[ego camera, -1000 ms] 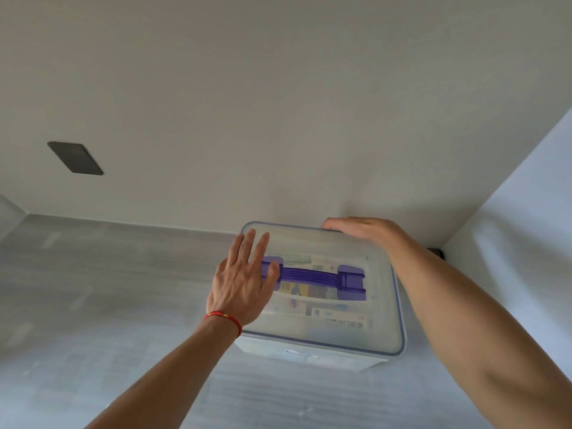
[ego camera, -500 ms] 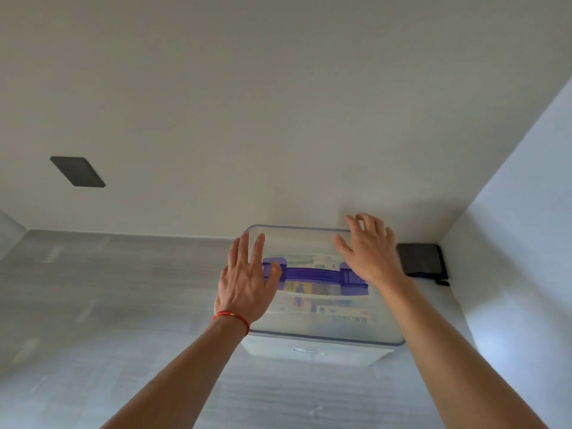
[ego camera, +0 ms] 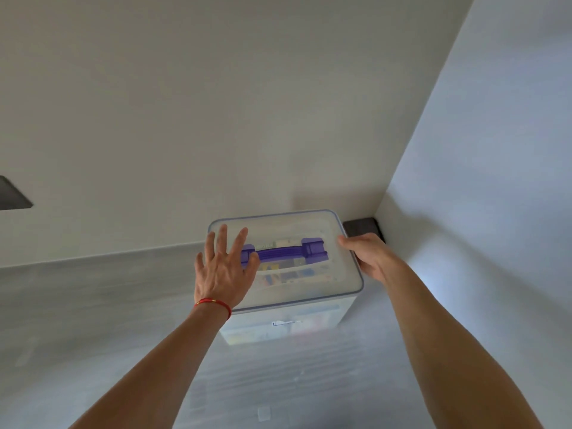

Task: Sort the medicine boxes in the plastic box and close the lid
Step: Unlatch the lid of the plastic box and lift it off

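Two hands: left hand (ego camera: 223, 272) lay open and flat on lid (ego camera: 309, 224); right hand (ego camera: 368, 257) gripped its right edge.
Done: medicine boxes (ego camera: 288, 274) showed inside plastic box (ego camera: 278, 329), lid on.
Left: latching, seemingly.

Medicine boxes (ego camera: 288, 272) blurred (under lid (ego camera: 337, 274))
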